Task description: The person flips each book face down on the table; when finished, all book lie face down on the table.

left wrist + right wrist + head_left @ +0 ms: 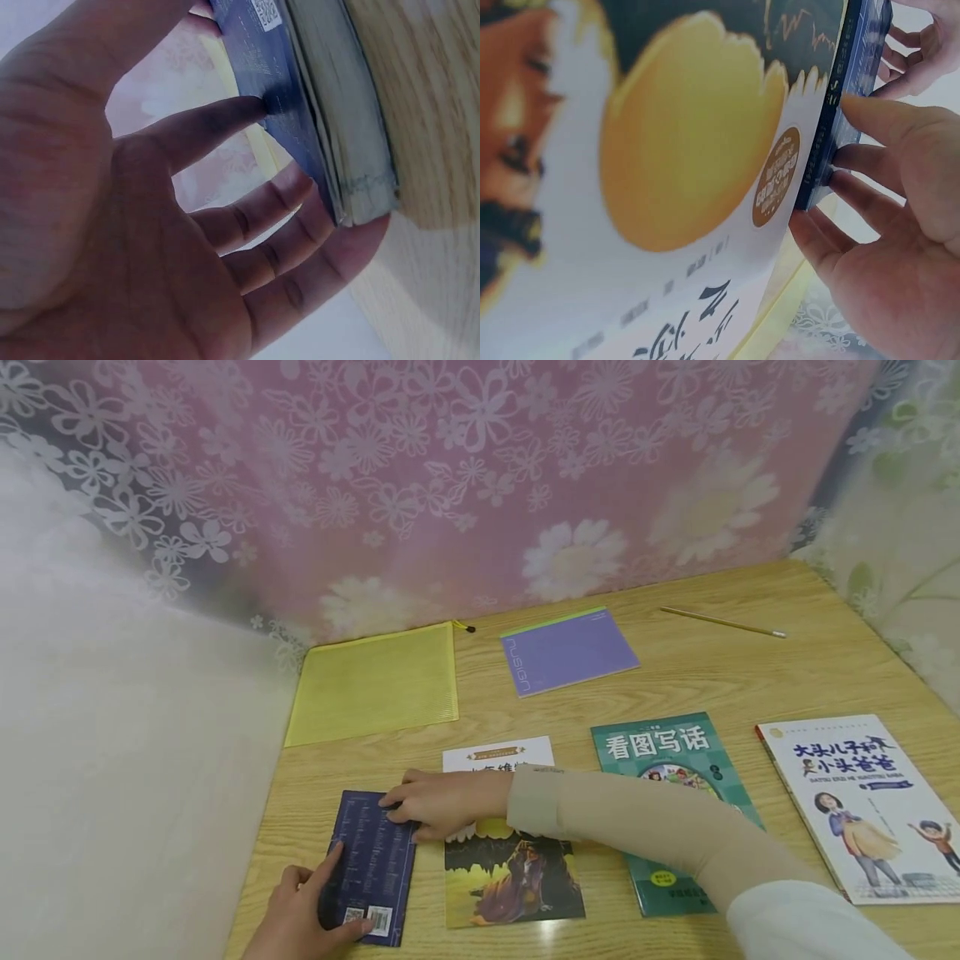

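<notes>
A dark blue book (367, 852) lies back cover up at the table's left front, a barcode at its near end. My left hand (300, 902) holds its left side, thumb and index finger on the cover. In the left wrist view the other fingers of the left hand (202, 240) bend against the edge of the book (277, 90). From the right, my right hand (450, 797) grips the far right corner. The right wrist view has fingers of the right hand (900, 195) on the spine of the book (832, 112) and round its corner.
Under my right forearm lie a yellow-and-white picture book (517, 885) and a green book (675, 893). A white children's book (862, 810) is at the right. Farther back are a yellow zip pouch (375, 681), a purple notebook (570, 652) and a pencil (720, 622).
</notes>
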{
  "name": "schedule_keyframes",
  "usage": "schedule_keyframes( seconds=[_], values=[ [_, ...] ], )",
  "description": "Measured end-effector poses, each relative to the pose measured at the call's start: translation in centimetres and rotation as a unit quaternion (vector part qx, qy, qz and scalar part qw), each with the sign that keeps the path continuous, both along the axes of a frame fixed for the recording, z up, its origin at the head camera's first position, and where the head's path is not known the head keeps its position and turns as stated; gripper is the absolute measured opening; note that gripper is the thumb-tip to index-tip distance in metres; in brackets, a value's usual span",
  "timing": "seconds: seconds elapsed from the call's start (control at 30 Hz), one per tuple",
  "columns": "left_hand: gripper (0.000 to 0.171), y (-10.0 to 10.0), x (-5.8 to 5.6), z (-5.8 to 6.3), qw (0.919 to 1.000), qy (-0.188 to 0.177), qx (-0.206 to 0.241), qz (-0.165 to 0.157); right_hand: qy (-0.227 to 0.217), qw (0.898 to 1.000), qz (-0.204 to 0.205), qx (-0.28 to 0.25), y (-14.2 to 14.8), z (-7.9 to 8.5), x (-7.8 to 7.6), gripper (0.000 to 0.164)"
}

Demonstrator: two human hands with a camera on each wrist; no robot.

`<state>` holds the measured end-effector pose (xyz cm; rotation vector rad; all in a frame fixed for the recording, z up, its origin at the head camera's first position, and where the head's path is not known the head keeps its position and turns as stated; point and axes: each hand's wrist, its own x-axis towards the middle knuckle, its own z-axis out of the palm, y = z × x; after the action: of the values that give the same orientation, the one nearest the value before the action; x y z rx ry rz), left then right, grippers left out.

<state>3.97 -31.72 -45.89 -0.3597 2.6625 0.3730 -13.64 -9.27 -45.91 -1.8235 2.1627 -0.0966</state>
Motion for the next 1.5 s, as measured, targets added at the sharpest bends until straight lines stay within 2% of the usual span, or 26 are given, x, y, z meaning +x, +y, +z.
schedule_keyframes(
  seconds=[0.23,0.43,0.57,0.8,1.07,1.17,1.27,1.37,1.5],
  values=[
    [0.131,0.1,-0.1,0.2,0.9995,-0.026,-0.003,0.016,0.055,0.998,-0.003,0.038,-0.9,-0.3,0.3,0.057],
    [0.134,0.1,-0.1,0.3,0.9992,-0.028,0.003,0.027,0.061,0.997,-0.002,0.039,-1.5,0.1,0.2,0.057],
    [0.132,0.3,-0.1,0.5,0.9989,-0.037,0.004,0.029,0.041,0.999,-0.003,0.036,-1.6,0.1,0.2,0.058],
    [0.135,0.7,0.2,0.4,0.9978,-0.049,-0.011,0.043,-0.033,0.999,-0.015,0.021,-1.3,-0.1,-0.2,0.056],
    [0.134,0.7,0.0,0.2,0.9985,-0.039,-0.005,0.037,-0.043,0.999,-0.022,0.013,-1.2,-0.3,-0.7,0.055],
    [0.131,0.8,0.0,0.2,0.9995,-0.019,-0.01,0.024,-0.058,0.998,-0.034,0.004,-0.8,-0.2,-1.1,0.052],
    [0.118,1.1,0.0,0.4,0.9988,0.036,-0.031,-0.013,-0.083,0.995,-0.048,-0.016,0.1,-0.1,-1.8,0.048],
    [0.097,1.6,0.2,0.7,0.9919,0.101,-0.052,-0.057,-0.096,0.993,-0.058,-0.045,1.3,0.0,-2.6,0.043],
    [0.075,2.8,0.2,1.2,0.9834,0.148,-0.038,-0.099,-0.111,0.988,-0.082,-0.073,3.5,0.7,-3.5,0.042]
  ],
)
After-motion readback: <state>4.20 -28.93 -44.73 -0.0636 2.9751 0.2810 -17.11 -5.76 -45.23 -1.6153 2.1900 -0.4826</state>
